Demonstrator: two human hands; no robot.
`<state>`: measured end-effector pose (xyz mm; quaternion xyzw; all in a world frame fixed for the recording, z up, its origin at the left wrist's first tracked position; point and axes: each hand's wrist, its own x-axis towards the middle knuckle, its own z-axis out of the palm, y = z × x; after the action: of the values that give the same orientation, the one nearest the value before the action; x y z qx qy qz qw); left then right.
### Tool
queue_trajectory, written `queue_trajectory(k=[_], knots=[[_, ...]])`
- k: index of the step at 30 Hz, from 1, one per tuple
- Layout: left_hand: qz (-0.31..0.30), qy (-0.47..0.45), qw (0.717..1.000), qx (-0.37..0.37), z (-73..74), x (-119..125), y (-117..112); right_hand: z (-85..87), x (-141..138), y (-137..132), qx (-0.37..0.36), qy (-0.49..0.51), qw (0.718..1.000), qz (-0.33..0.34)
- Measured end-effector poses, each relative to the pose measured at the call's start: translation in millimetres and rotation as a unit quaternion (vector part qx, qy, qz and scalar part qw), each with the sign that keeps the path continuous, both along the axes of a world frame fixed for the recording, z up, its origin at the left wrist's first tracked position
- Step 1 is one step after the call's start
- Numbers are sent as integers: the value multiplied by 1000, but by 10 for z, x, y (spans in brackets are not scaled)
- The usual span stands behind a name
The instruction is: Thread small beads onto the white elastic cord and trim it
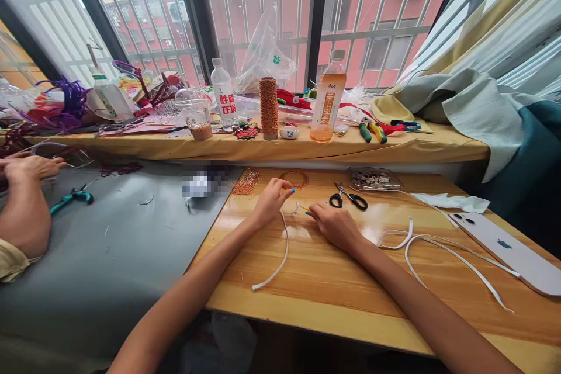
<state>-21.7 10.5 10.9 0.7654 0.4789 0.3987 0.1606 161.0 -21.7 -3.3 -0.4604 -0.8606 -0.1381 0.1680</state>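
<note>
My left hand (275, 198) is closed in a pinch above the wooden board. A flat white cord (286, 251) comes out from under its fingers and curves down toward the front, its cut end lying on the wood. Facing it, my right hand (335, 223) is closed too, fingertips on a thin orange strand (304, 208). A small whitish piece (297, 209) shows in the gap between both hands; its exact form is too small to tell. Black-handled scissors (347, 197) lie just beyond my right hand. A coil of orange strand (294, 179) rests behind my left hand.
Loose orange strands (246, 182), a clear tray of small pieces (376, 179), more white cord (456, 248) and a phone (508, 251) lie around. Bottles (328, 99), a cord spool (269, 108) and pliers (372, 132) line the ledge. Another person's hand (35, 168) works at left.
</note>
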Motion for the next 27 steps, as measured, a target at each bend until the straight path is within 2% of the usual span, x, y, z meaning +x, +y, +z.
queue_trajectory(k=[2,6,10,15,19,23,27], knots=[[0,-1,1000,-26,36,-9,0,-1,8,12,15,16,1000,-17],[-91,28,993,-68,44,21,-55,17,10,4,39,24,998,-30],[-144,-8,984,-100,18,58,-89,32,13,-8,54,21,998,-25],[-160,-63,971,-166,53,42,-77,31,30,14,71,30,997,-10],[-147,-88,969,-178,73,36,-78,36,18,18,80,40,996,12],[-145,-103,966,-188,30,43,-68,30,18,8,83,38,995,29],[-164,-119,950,-237,-18,29,-25,2,47,26,80,39,995,34]])
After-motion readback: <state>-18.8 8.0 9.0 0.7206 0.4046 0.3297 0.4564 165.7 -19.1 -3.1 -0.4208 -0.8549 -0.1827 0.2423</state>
